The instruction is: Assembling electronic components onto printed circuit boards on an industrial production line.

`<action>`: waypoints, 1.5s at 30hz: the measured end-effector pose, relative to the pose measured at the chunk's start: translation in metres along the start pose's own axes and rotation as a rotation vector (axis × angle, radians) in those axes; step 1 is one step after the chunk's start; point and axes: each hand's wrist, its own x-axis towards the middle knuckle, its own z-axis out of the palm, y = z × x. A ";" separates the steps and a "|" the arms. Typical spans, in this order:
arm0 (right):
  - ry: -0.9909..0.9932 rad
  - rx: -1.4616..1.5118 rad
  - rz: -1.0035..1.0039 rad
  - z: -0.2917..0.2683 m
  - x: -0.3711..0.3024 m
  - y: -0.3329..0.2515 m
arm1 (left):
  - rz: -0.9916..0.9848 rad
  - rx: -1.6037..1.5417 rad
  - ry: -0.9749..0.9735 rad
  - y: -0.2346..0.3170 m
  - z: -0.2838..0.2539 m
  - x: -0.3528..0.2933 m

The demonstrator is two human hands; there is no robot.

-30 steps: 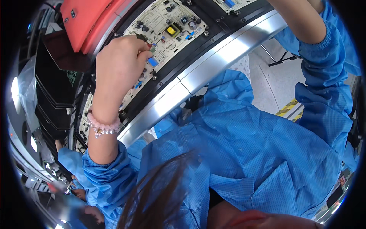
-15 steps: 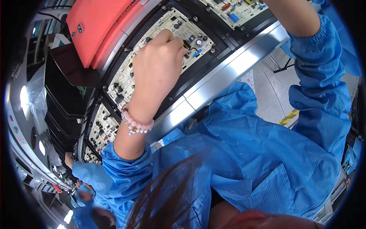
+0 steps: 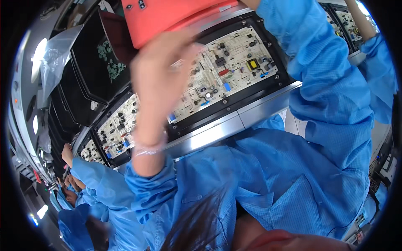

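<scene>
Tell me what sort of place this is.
Probably an electronics assembly line: circuit boards lie in black frames along a metal rail, and several people wear blue smocks.

A red case (image 3: pixel 176 16) with small dark fittings sits at the upper middle, beside a row of black bins (image 3: pixel 86 42); pale green pieces (image 3: pixel 111 65) show in the nearest one. A clear plastic bag (image 3: pixel 58 52) hangs crumpled over the bins' outer side, near a bright oval light (image 3: pixel 39 52). A shiny metal rail (image 3: pixel 205 136) slants across the middle. At lower left is a co-worker in blue with a dark blue cap (image 3: pixel 75 226); another person's blue sleeve (image 3: pixel 379 62) shows at upper right.
</scene>
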 end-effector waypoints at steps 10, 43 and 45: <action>-0.152 -0.163 0.361 0.008 0.032 -0.037 | -0.468 0.592 -0.126 -0.170 -0.125 -0.015; -0.225 0.249 0.258 -0.064 -0.272 -0.143 | -0.663 0.615 -0.084 -0.416 -0.241 -0.139; -0.194 0.189 0.168 -0.053 -0.276 -0.135 | -0.741 0.716 -0.095 -0.398 -0.237 -0.133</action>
